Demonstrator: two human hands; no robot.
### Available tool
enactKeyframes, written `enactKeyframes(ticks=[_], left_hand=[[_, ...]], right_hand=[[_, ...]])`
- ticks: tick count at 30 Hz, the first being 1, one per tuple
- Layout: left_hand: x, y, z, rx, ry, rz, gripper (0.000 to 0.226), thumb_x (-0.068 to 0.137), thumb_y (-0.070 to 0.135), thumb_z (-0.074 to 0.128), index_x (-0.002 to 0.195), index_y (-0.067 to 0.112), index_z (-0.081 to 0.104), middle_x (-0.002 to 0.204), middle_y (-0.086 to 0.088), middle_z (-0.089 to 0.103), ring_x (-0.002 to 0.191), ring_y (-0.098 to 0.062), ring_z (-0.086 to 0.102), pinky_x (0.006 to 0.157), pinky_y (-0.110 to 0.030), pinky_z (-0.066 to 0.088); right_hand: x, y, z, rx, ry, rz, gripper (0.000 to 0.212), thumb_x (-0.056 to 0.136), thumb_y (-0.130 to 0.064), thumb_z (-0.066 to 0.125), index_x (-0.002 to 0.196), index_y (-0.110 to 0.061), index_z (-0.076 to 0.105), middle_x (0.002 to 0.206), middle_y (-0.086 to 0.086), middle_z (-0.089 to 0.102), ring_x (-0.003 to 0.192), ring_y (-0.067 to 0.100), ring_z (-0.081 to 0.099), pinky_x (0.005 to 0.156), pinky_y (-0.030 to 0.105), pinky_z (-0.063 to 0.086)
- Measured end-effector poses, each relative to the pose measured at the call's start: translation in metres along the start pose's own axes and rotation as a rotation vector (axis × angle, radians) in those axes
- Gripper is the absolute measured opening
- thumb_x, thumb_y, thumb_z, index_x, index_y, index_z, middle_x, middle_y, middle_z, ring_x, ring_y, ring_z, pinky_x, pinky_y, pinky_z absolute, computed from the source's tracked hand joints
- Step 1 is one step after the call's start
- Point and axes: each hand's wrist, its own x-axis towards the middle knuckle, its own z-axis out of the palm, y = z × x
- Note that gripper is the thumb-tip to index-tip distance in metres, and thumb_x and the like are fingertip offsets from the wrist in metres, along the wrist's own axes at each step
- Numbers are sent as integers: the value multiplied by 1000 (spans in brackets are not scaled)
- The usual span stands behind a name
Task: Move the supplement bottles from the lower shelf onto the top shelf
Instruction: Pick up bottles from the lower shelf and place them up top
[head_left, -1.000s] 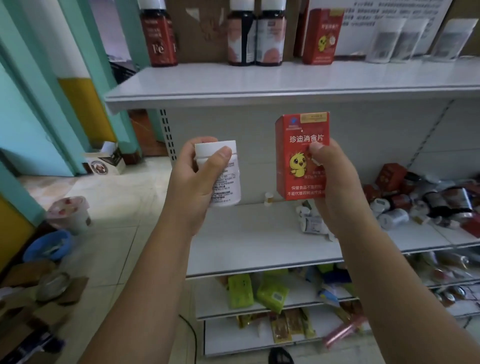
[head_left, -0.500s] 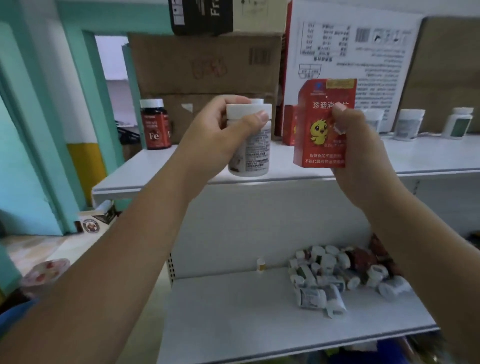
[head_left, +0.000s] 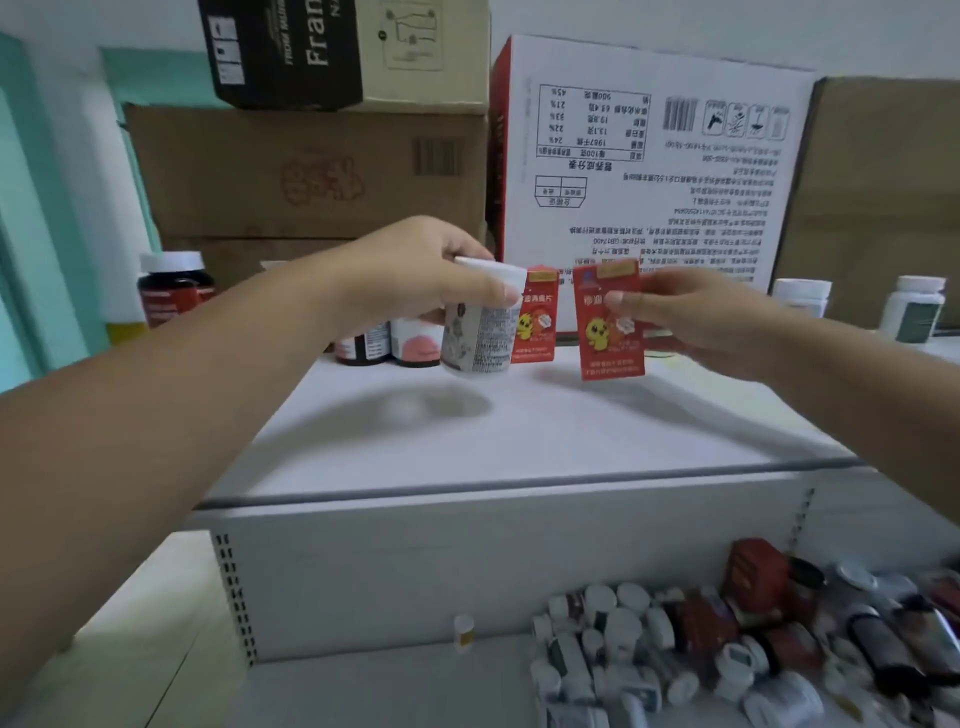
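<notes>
A dark glass bottle with a white cap (head_left: 174, 288) stands at the left edge of the white metal top shelf (head_left: 519, 441); its label is blurred. Above it, a black-and-tan cardboard box (head_left: 291, 52) reads "Fran", with the rest cut off. The left hand (head_left: 415, 275) grips a white plastic supplement bottle (head_left: 480, 332) at its cap, long axis near upright, over the shelf's middle. The bottle's print is illegible. The right hand (head_left: 701, 317) pinches an upright red cardboard carton printed with a yellow chick (head_left: 610, 332). A heap of supplement bottles (head_left: 727, 639) lies at the right end of the lower shelf (head_left: 389, 686).

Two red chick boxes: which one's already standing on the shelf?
The left red box, standing on the top shelf partly behind the white bottle in the left hand. The right red box is held in the right hand, above the shelf.
</notes>
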Motion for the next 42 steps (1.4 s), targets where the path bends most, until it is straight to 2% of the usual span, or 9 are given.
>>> enactKeyframes(ticks=[5,10,15,22,26,30,36,39,42], left_hand=[[32,-8,12,50,3,-78,34,79,38,79,107,24,67,106,1,71,100,-14,68,92,-35,57],[51,-12,22,53,7,-98,33,80,38,79,108,26,65,106,3,71,99,-12,68,86,-30,58],[60,-20,30,83,28,-127,43,76,45,81,112,30,64,110,5,70,103,-14,67,93,-42,56],[64,-24,43,145,131,-125,48,78,47,77,119,31,57,114,10,65,105,-10,61,83,-29,52],[66,-26,46,103,145,-124,43,81,43,77,116,29,58,113,9,65,102,-8,60,80,-25,49],[67,-29,48,48,145,-121,28,83,39,77,103,33,60,108,9,66,100,-7,61,82,-26,50],[70,-35,54,18,194,-147,38,81,42,79,111,31,58,106,11,64,93,-6,60,70,-26,48],[67,-34,57,-13,214,-154,40,79,46,79,110,29,60,107,8,64,95,-9,61,74,-28,48],[56,-26,59,14,245,-159,28,81,47,77,91,27,60,93,7,63,82,-5,58,63,-27,45]], right_hand=[[30,15,-1,63,-12,44,16,96,-1,54,110,-3,61,110,10,69,94,17,67,87,28,53],[57,22,5,42,66,76,15,98,-2,50,105,-10,61,112,10,69,104,22,66,98,37,50],[69,27,10,56,47,57,25,100,-1,44,94,-18,61,109,8,68,101,23,66,96,38,51],[75,34,16,85,17,1,24,101,-7,45,106,-24,61,114,5,69,106,21,66,102,43,48],[74,35,18,94,4,-27,25,102,-7,42,101,-26,59,108,0,68,104,19,65,102,41,47],[75,39,21,73,27,-54,24,103,-11,42,121,-20,55,109,0,67,103,18,65,99,41,50],[73,44,24,-50,19,-84,29,102,-17,46,130,-21,51,115,-4,66,93,2,62,82,22,49],[61,35,26,-129,-9,-72,24,100,-18,50,124,-24,52,107,-10,65,94,1,61,88,22,47],[38,20,27,-360,-21,-3,14,99,-22,51,113,-19,54,102,-5,63,97,13,60,89,29,46]])
